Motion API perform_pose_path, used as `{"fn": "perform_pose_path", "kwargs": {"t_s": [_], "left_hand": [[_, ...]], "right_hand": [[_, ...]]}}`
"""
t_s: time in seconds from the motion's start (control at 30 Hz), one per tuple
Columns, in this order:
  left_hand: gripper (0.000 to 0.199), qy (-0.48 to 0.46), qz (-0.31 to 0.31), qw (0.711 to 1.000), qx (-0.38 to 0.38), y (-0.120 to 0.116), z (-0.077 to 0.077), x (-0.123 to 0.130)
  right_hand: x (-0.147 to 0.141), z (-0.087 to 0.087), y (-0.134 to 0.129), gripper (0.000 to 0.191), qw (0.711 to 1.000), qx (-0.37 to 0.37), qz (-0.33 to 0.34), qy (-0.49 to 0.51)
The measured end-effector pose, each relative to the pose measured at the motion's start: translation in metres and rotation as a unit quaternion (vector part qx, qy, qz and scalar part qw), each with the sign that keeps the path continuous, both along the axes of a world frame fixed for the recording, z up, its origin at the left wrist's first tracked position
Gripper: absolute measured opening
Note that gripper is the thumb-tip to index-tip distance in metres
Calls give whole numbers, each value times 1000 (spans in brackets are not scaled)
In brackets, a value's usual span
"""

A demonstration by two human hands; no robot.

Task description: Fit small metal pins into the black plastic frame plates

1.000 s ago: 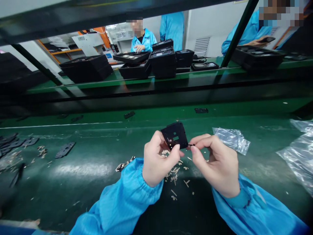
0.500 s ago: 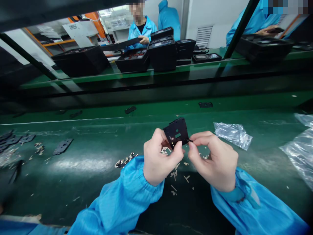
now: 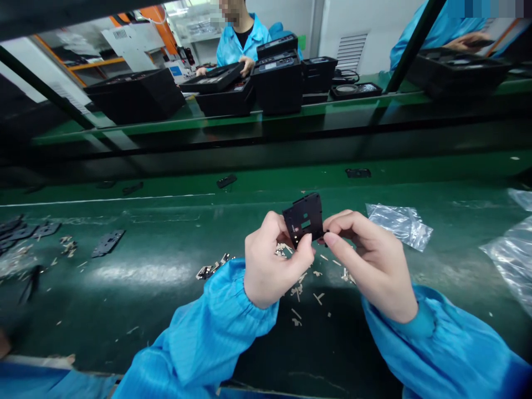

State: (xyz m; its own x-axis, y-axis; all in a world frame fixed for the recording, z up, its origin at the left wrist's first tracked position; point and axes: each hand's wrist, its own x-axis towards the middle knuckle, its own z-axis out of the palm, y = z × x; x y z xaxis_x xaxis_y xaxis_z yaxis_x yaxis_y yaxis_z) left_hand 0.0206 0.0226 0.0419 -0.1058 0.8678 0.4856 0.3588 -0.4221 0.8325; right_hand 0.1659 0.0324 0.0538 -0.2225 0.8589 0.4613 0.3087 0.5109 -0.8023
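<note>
My left hand [image 3: 276, 260] grips a thin black plastic plate [image 3: 305, 216] by its lower left edge, thumb in front. The plate is tilted upright above the bench and has small cut-outs and tiny gold-coloured contacts. At its lower right corner, my right hand [image 3: 369, 260] pinches a small dark piece [image 3: 326, 237], too small to name. Whether that piece is joined to the plate is hidden by the fingers. Below the hands, small beige scraps [image 3: 297, 291] lie scattered on the green bench. A pile of small shiny metal parts [image 3: 214, 267] sits beside my left sleeve.
Similar black plates [image 3: 108, 244] lie at the left, several in a heap. Clear plastic bags [image 3: 399, 226] rest at the right. On the raised shelf [image 3: 199, 128] stand black trays [image 3: 276, 83]. Behind it, a person in blue [image 3: 243, 41] handles a tray; another person's sleeve shows at the right.
My right thumb has shifted at the plate's lower right corner, and the right hand has turned slightly. The person opposite has lowered a black tray onto another. The view has shifted slightly.
</note>
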Motion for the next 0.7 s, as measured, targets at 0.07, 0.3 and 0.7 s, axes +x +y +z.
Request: {"fn": "perform_pose_path", "kwargs": {"t_s": [0.07,0.3,0.7], "left_hand": [[17,1,-1,1000,-2,0,1,0],[17,-2,-12,1000,-9,0,2,0],[16,-11,-31,999,-21,-1,4,-1]], "right_hand": [[1,0,1,10,999,-35,14,21],[1,0,2,9,999,-48,12,21],[0,-3,1,7,1000,-24,-13,-13]]}}
